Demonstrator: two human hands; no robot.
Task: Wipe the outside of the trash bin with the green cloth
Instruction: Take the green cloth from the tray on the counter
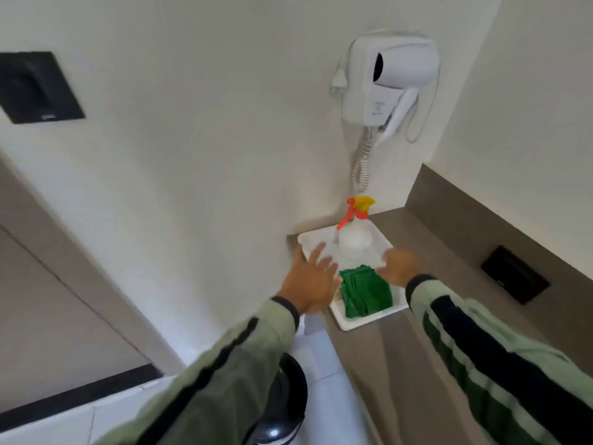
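A folded green cloth (365,292) lies in the near part of a white tray (356,322) on the counter corner. My left hand (309,281) hovers with fingers spread over the tray's left edge, just left of the cloth. My right hand (399,266) reaches over the tray's right side, fingers apart, close to the cloth's far right corner. Neither hand holds anything. A shiny black trash bin (287,409) stands on the floor below, largely hidden by my left sleeve.
A white spray bottle (354,239) with a red and yellow trigger stands in the tray's far part. A white wall-mounted hair dryer (388,81) hangs above with its coiled cord. The grey-brown counter (401,364) runs toward me on the right; a door is at left.
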